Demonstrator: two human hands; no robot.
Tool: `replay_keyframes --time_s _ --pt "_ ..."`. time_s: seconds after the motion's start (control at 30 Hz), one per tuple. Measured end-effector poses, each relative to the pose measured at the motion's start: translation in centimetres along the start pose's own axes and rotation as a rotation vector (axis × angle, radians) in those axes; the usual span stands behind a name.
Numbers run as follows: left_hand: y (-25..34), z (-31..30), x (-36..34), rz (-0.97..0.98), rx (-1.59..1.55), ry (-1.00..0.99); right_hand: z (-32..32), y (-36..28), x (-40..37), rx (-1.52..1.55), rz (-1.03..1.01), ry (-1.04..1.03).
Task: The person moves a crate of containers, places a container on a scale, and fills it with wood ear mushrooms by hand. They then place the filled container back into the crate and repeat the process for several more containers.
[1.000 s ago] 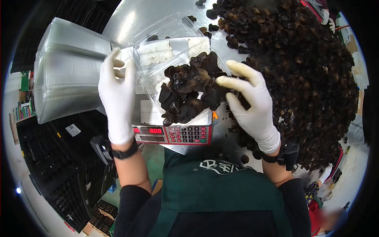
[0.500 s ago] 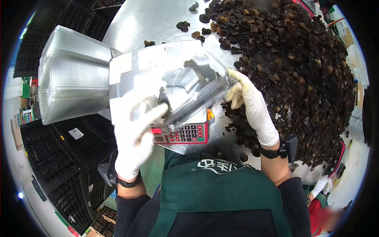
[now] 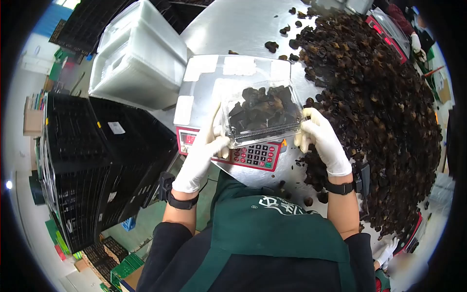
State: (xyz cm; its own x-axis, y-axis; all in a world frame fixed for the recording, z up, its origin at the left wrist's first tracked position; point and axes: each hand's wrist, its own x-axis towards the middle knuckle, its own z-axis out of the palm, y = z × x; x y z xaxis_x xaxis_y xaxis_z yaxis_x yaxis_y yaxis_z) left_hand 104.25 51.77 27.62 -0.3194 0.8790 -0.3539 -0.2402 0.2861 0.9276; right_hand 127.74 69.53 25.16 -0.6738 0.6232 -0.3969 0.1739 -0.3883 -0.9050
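Note:
A clear plastic clamshell box (image 3: 265,132) with dark wood ear mushrooms (image 3: 265,109) inside is held between my two white-gloved hands. Its lid appears closed over the mushrooms. My left hand (image 3: 206,148) grips the box's left side, thumb at the near corner. On the opposite side, my right hand (image 3: 318,138) has its fingers closed on the right edge. Below the box is a digital scale (image 3: 194,107) with a steel plate and a red keypad panel (image 3: 258,158). The box covers part of the plate and keys.
Stacked clear plastic boxes (image 3: 141,73) stand left of the scale. A large heap of wood ear mushrooms (image 3: 379,121) covers the table's right side. Black crates (image 3: 78,160) are at left. Another red scale (image 3: 386,36) and a co-worker's gloved hand (image 3: 416,43) show at upper right.
The box has gone from tilted and blurred to nearly level, showing its mushrooms. Both hands now grip its sides; my left hand has come in to the box. The camera view has shifted.

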Motion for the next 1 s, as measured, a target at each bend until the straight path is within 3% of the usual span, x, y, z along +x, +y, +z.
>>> replay_keyframes --time_s 0.2,0.33,0.43,0.7,0.8,0.9,1.0 --pt "-0.5 -0.6 -1.3 0.068 -0.113 0.126 1.9 0.2 -1.3 0.025 -0.028 -0.017" --pt "-0.6 -1.0 -2.2 0.16 0.065 0.139 2.4 0.6 -1.1 0.015 -0.025 -0.055" --pt "-2.3 -1.6 -1.3 0.108 -0.011 0.127 2.3 1.9 -0.4 0.021 -0.055 -0.069" --pt "-0.9 -0.8 -3.4 0.236 0.015 0.137 2.7 3.4 -0.8 0.009 -0.038 -0.113" --pt "-0.6 -0.2 -3.9 0.318 0.115 0.178 3.3 3.8 -0.9 0.04 -0.032 -0.148" --pt "0.9 1.4 -5.2 0.363 0.531 0.305 3.1 4.7 -0.4 0.112 -0.038 -0.199" --pt "-2.3 -1.1 -2.8 0.309 0.304 0.268 3.1 4.1 -0.4 -0.011 -0.059 -0.14"
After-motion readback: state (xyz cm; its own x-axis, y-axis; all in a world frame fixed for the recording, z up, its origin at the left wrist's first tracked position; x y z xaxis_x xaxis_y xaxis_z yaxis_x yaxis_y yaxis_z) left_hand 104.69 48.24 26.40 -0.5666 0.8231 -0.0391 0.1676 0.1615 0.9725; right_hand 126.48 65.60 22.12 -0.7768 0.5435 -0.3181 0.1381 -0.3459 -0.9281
